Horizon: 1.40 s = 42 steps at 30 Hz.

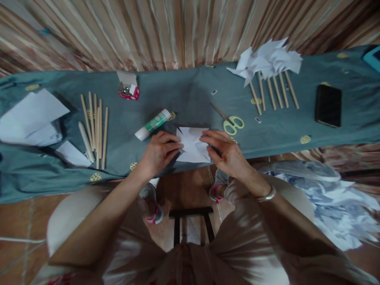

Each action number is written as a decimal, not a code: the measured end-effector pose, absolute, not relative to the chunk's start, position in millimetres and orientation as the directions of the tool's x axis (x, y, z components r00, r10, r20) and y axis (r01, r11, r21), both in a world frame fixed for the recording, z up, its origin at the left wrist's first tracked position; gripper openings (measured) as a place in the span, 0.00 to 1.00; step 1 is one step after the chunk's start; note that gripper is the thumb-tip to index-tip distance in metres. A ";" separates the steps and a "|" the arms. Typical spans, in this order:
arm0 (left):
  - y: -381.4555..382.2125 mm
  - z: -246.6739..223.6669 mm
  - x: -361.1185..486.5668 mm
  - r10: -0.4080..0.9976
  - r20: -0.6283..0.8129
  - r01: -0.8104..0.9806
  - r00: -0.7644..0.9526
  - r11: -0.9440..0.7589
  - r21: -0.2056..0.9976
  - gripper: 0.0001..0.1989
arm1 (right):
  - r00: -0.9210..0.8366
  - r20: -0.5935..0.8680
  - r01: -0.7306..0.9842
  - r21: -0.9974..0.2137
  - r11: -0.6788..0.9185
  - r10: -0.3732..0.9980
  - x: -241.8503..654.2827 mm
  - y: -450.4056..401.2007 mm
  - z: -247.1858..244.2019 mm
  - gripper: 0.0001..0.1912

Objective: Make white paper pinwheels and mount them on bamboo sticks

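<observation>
A white square of paper (192,145), with slits running in from its corners, lies at the front edge of the cloth-covered table between my hands. My left hand (162,152) pinches its left edge between thumb and fingers. At the right edge, my right hand (224,150) holds the paper with thumb and fingertips. A green and white glue stick (154,124) lies just beyond my left hand. Scissors with light green handles (230,120) rest beyond my right hand, their blades closed and pointing away to the left.
Paper pinwheels (268,61) on sticks lie at the back right, near a black phone (328,105). Several wooden sticks (100,128), an open red box (128,89) and paper sheets (32,116) are on the left. A plastic bag of paper (335,202) sits below the table's right side.
</observation>
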<state>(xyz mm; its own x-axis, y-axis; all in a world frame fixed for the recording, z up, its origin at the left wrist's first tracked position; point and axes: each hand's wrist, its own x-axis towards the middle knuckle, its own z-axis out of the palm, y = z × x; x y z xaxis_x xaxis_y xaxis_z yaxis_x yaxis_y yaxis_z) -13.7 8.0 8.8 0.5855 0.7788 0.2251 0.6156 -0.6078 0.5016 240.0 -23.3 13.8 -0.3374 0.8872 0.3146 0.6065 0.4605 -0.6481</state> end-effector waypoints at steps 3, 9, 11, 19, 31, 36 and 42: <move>10.0 10.7 -10.7 0.802 0.180 0.611 0.570 -0.560 0.560 0.11 | -0.349 0.297 0.613 -0.645 0.456 0.889 240.7 -23.3 14.4 0.18; 7.8 14.3 -7.8 0.802 0.191 0.596 0.567 -0.559 0.576 0.11 | -0.427 0.186 0.627 -0.644 0.438 0.885 248.9 -24.9 17.5 0.21; 6.6 14.1 -7.1 0.804 0.196 0.605 0.562 -0.561 0.565 0.10 | -0.444 0.149 0.635 -0.643 0.428 0.883 250.8 -26.3 17.1 0.21; 7.7 13.2 -9.3 0.754 0.216 0.575 0.620 -0.624 0.529 0.11 | -0.488 0.064 0.658 -0.628 0.415 0.871 254.4 -28.1 18.4 0.22; 10.0 7.6 -13.7 0.817 0.204 0.557 0.540 -0.529 0.640 0.09 | -0.443 0.066 0.628 -0.689 0.362 0.894 255.2 -26.9 22.7 0.15; 11.6 7.5 -13.8 0.785 0.251 0.525 0.566 -0.578 0.624 0.09 | -0.435 0.077 0.594 -0.725 0.350 0.897 253.6 -26.2 24.6 0.09; 11.2 8.2 -15.0 0.764 0.257 0.516 0.592 -0.604 0.608 0.10 | -0.417 0.112 0.557 -0.753 0.351 0.902 252.5 -25.0 24.1 0.07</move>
<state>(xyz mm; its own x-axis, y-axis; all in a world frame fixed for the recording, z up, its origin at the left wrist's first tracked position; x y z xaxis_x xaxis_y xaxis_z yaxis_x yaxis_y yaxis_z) -15.0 11.2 8.2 0.5916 0.7641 0.2572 0.5159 -0.6039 0.6076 252.5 -25.0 24.1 -0.4167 0.9021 0.1119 0.5572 0.3508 -0.7527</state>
